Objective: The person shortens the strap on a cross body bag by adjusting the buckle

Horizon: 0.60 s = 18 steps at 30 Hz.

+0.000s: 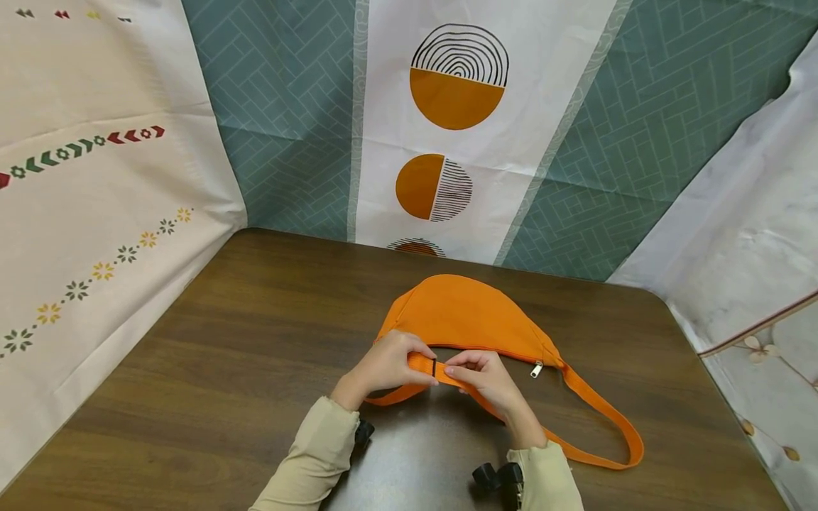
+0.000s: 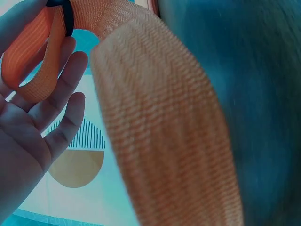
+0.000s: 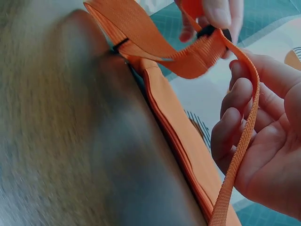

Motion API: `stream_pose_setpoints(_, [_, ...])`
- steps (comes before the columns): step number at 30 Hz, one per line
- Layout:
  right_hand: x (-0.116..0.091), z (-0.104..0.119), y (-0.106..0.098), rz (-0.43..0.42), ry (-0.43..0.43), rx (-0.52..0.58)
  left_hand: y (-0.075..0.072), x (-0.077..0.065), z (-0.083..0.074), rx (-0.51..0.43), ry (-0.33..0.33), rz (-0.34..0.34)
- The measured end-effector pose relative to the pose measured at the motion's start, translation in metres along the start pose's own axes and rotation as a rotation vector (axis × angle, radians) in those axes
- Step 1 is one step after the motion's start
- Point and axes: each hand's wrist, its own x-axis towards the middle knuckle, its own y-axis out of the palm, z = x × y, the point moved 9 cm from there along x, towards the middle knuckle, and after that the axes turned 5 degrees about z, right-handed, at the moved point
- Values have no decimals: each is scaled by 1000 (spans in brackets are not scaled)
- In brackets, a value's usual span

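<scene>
An orange waist bag (image 1: 460, 312) lies on the table, its curved side toward the back. Its webbing strap (image 1: 601, 404) loops round to the front, where both hands hold it. My left hand (image 1: 386, 362) pinches the strap just left of a black slider buckle (image 1: 434, 367). In the left wrist view a small loop of webbing (image 2: 40, 87) hangs between the thumb and fingers beside the slider. Right of the slider, my right hand (image 1: 488, 380) pinches the strap between thumb and fingers. The right wrist view shows the strap running down across that palm (image 3: 273, 155).
The bag's zipper pull (image 1: 537, 369) hangs near its right end. Under everything is a dark brown wooden table (image 1: 192, 369). A patterned cloth (image 1: 294, 142) stands behind it, with white cloths at the left and right. Black wrist devices (image 1: 495, 475) sit at the sleeves.
</scene>
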Motion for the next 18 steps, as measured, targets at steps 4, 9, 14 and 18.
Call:
stream_pose_setpoints(4, [3,0,7,23,-21,34,3,1,-4,-27,21,13])
stream_pose_setpoints(9, [5,-1,8,11,-24,33,5,2,-6,-20,19,26])
stream_pose_setpoints(14, [4,-3,6,-9,12,-27,4,1,-6,6,25,32])
stream_pose_setpoints(18, [0,-6,-1,-18,69,-74,2,0,-4,45,36,22])
